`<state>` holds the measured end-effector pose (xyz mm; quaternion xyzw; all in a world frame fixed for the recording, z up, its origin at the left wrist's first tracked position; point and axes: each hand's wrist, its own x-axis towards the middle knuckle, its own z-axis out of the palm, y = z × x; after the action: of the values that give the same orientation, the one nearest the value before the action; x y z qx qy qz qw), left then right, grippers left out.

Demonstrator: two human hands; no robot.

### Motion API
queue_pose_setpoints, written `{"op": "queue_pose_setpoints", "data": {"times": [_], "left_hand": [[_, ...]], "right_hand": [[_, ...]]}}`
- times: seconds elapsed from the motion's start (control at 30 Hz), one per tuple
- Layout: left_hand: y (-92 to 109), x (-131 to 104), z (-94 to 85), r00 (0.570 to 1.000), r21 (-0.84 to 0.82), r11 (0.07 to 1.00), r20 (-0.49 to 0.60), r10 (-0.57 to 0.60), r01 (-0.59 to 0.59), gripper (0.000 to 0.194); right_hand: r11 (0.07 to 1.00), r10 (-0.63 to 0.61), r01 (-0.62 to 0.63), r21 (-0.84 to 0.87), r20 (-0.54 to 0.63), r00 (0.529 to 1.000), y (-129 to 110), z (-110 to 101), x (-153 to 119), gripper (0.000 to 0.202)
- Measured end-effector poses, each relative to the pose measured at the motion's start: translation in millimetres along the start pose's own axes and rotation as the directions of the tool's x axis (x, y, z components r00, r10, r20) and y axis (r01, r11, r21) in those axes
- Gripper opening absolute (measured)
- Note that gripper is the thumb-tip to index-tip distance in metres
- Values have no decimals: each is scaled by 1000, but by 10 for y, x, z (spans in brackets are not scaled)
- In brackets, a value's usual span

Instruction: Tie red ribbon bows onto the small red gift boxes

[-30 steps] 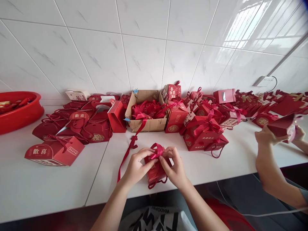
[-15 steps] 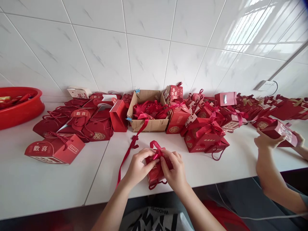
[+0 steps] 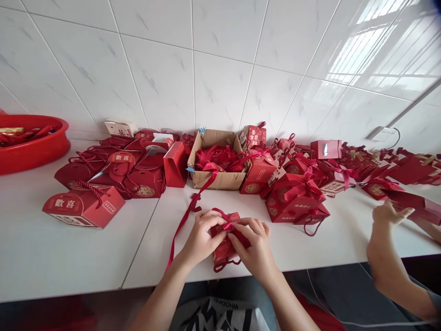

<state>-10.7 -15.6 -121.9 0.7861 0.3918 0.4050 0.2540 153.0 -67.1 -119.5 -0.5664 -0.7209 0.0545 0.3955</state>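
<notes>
Close to the front edge of the white worktop [image 3: 193, 271], around the middle of its length, I have a small red cardboard box [image 3: 220, 253] with a dark-red cord handle [image 3: 225, 265] hanging towards me. My left hand [image 3: 201, 236] pinches the glossy crimson ribbon [image 3: 228, 226] between thumb and forefinger; my right hand [image 3: 257, 246] pinches it from the other side, its remaining fingers loosely curled. The loop that stood up above the box a moment ago now lies lower and smaller, so I judge the knot is drawing in, though my fingers hide part of it. Farther back, a long red ribbon strand [image 3: 179, 229] trails from the open brown carton [image 3: 218, 180]. To my right, a co-worker's hand [image 3: 387, 215] has lowered a dark-red box [image 3: 418, 207] towards the worktop.
</notes>
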Motion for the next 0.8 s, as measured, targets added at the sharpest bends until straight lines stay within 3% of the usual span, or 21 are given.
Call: {"op": "queue_pose_setpoints", "data": {"times": [0.27, 0.5, 0.7, 0.8], "left_hand": [[-84, -36, 15, 999, -84, 996, -32, 18, -20, 8], [-72, -9, 27, 998, -147, 988, -39, 47, -52, 11], [-95, 19, 53, 998, -150, 987, -34, 56, -61, 10], [-107, 23, 62, 999, -171, 984, -24, 39, -42, 9]], "right_hand": [[990, 138, -138, 34, 2, 990, 18, 11, 11, 18], [888, 268, -317, 334, 186, 945, 101, -6, 73, 12], [752, 268, -417, 510, 341, 901, 132, -15, 128, 19], [763, 222, -413, 497, 399, 890, 156, -25, 131, 21]]}}
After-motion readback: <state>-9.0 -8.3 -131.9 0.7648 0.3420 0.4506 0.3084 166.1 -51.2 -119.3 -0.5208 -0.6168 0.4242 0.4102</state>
